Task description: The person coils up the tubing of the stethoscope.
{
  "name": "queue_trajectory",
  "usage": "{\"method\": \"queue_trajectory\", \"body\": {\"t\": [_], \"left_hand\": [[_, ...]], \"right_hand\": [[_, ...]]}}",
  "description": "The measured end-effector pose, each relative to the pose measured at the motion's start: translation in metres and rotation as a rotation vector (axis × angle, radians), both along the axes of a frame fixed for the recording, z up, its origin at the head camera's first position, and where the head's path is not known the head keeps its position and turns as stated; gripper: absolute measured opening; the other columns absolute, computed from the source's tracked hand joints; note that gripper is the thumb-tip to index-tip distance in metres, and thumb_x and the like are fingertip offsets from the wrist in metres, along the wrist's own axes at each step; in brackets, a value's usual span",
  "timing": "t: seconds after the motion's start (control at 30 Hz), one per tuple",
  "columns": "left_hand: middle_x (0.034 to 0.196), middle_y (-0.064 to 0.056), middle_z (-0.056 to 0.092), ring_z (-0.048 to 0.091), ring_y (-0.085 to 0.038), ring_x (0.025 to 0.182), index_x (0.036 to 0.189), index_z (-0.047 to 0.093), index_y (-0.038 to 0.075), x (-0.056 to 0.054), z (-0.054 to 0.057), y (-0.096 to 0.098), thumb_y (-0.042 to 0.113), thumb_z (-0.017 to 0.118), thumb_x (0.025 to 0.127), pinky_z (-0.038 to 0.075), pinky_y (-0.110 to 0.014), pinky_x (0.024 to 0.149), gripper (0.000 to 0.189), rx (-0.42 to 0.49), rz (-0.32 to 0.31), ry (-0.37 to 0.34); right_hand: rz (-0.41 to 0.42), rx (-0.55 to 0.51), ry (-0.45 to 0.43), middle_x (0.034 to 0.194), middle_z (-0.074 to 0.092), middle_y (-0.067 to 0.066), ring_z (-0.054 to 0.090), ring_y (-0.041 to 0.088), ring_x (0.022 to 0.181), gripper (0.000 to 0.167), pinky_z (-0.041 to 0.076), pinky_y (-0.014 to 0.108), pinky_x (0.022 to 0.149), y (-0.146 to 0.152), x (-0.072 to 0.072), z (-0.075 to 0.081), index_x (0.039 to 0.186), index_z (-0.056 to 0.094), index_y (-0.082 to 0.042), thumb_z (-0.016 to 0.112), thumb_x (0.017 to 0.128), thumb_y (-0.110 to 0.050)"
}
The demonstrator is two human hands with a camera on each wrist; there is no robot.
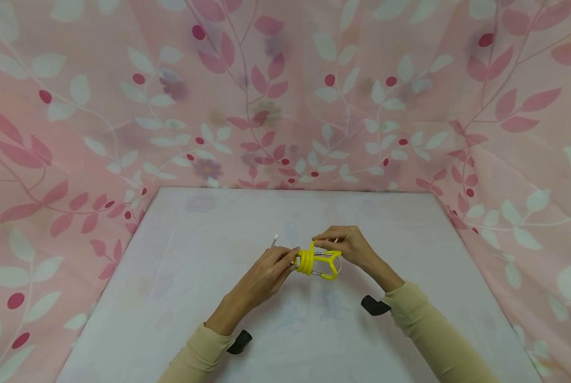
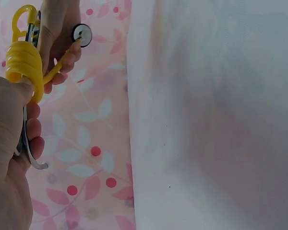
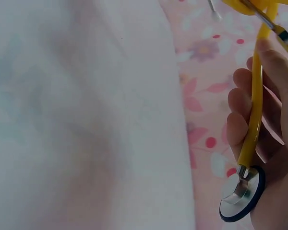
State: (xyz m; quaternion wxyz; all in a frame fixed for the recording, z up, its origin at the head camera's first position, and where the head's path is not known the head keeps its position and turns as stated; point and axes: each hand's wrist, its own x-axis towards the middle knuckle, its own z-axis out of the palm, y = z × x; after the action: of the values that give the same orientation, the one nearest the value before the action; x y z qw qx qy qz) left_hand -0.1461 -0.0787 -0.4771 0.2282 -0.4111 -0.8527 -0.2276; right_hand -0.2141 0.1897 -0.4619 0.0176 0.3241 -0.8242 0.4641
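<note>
A yellow stethoscope (image 1: pixel 306 261) is held between both hands above the table, its tubing wound in several coils around its metal ear tubes. My left hand (image 1: pixel 269 270) grips the coiled bundle and the metal tubes; one ear tip (image 1: pixel 276 237) sticks out beyond it. In the left wrist view the thumb presses against the coils (image 2: pixel 25 62). My right hand (image 1: pixel 349 246) holds the tubing's free end (image 3: pixel 255 110) between thumb and curled fingers. The round chest piece (image 3: pixel 242 194), silver with a dark rim, lies by the right palm in the right wrist view.
A white-covered table (image 1: pixel 189 223) lies under the hands. Pink cloth with leaf and berry print (image 1: pixel 285 106) hangs behind it and along both sides. Black camera mounts (image 1: pixel 239 342) jut from below both wrists.
</note>
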Motion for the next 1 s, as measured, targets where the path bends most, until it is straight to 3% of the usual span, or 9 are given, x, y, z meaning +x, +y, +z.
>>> {"method": "queue_trajectory", "body": {"t": [0.13, 0.3, 0.43, 0.53, 0.63, 0.73, 0.87, 1.0], "left_hand": [[0.116, -0.005, 0.06, 0.056, -0.016, 0.096, 0.14, 0.052, 0.005, 0.0, -0.001, 0.001, 0.024, 0.062, 0.097, 0.051, -0.025, 0.082, 0.048, 0.027, 0.003, -0.007], [0.116, -0.006, 0.061, 0.057, -0.017, 0.098, 0.143, 0.05, 0.007, -0.003, -0.001, 0.004, 0.023, 0.059, 0.098, 0.051, -0.027, 0.085, 0.048, 0.064, 0.038, -0.005], [0.114, -0.008, 0.061, 0.058, -0.018, 0.096, 0.141, 0.052, 0.005, -0.005, -0.001, 0.006, 0.018, 0.065, 0.095, 0.052, -0.029, 0.085, 0.05, 0.086, 0.092, 0.01], [0.112, -0.009, 0.062, 0.059, -0.019, 0.095, 0.138, 0.055, 0.003, -0.007, 0.001, 0.006, 0.014, 0.069, 0.091, 0.053, -0.031, 0.084, 0.05, 0.115, 0.135, 0.024], [0.11, -0.009, 0.062, 0.06, -0.02, 0.093, 0.135, 0.057, 0.001, -0.009, 0.0, 0.005, 0.012, 0.07, 0.09, 0.053, -0.031, 0.082, 0.048, 0.125, 0.175, 0.027], [0.109, -0.009, 0.062, 0.06, -0.019, 0.091, 0.134, 0.058, 0.002, -0.011, -0.003, 0.006, 0.012, 0.069, 0.091, 0.053, -0.031, 0.081, 0.045, 0.115, 0.207, 0.018], [0.107, -0.008, 0.063, 0.06, -0.018, 0.089, 0.134, 0.058, 0.002, -0.012, -0.006, 0.008, 0.011, 0.068, 0.092, 0.052, -0.03, 0.078, 0.044, 0.112, 0.231, 0.011], [0.106, -0.008, 0.062, 0.059, -0.018, 0.089, 0.133, 0.059, 0.002, -0.015, -0.008, 0.007, 0.012, 0.068, 0.092, 0.052, -0.03, 0.078, 0.044, 0.112, 0.249, -0.003]], "right_hand": [[0.001, -0.045, -0.103, 0.09, 0.075, 0.003, 0.063, 0.016, 0.068, 0.019, 0.056, 0.025, 0.062, -0.001, 0.006, -0.012, 0.107, 0.077, -0.012, 0.07, 0.089, -0.016], [-0.012, -0.125, -0.169, 0.085, 0.072, 0.023, 0.066, 0.021, 0.062, 0.017, 0.057, 0.029, 0.059, -0.011, 0.022, -0.019, 0.104, 0.073, 0.006, 0.064, 0.092, -0.002], [-0.122, -0.156, -0.311, 0.074, 0.07, 0.024, 0.065, 0.031, 0.058, 0.018, 0.057, 0.044, 0.055, -0.024, 0.034, -0.024, 0.099, 0.072, 0.01, 0.063, 0.094, -0.005], [-0.162, -0.172, -0.368, 0.076, 0.07, 0.024, 0.062, 0.04, 0.057, 0.023, 0.056, 0.046, 0.054, -0.033, 0.038, -0.033, 0.11, 0.071, 0.006, 0.061, 0.096, -0.01], [-0.165, -0.171, -0.31, 0.084, 0.071, 0.024, 0.063, 0.035, 0.058, 0.026, 0.056, 0.034, 0.053, -0.038, 0.042, -0.037, 0.117, 0.069, 0.003, 0.061, 0.096, -0.009], [-0.17, -0.15, -0.242, 0.086, 0.072, 0.024, 0.065, 0.027, 0.058, 0.026, 0.056, 0.028, 0.054, -0.041, 0.046, -0.038, 0.115, 0.071, 0.001, 0.063, 0.096, -0.015], [-0.181, -0.109, -0.199, 0.087, 0.074, 0.017, 0.069, 0.02, 0.063, 0.03, 0.057, 0.024, 0.06, -0.043, 0.051, -0.036, 0.106, 0.074, 0.001, 0.065, 0.094, -0.026], [-0.192, -0.081, -0.137, 0.094, 0.076, 0.009, 0.071, 0.015, 0.07, 0.031, 0.058, 0.023, 0.065, -0.044, 0.059, -0.037, 0.114, 0.072, 0.0, 0.071, 0.091, -0.021]]}}
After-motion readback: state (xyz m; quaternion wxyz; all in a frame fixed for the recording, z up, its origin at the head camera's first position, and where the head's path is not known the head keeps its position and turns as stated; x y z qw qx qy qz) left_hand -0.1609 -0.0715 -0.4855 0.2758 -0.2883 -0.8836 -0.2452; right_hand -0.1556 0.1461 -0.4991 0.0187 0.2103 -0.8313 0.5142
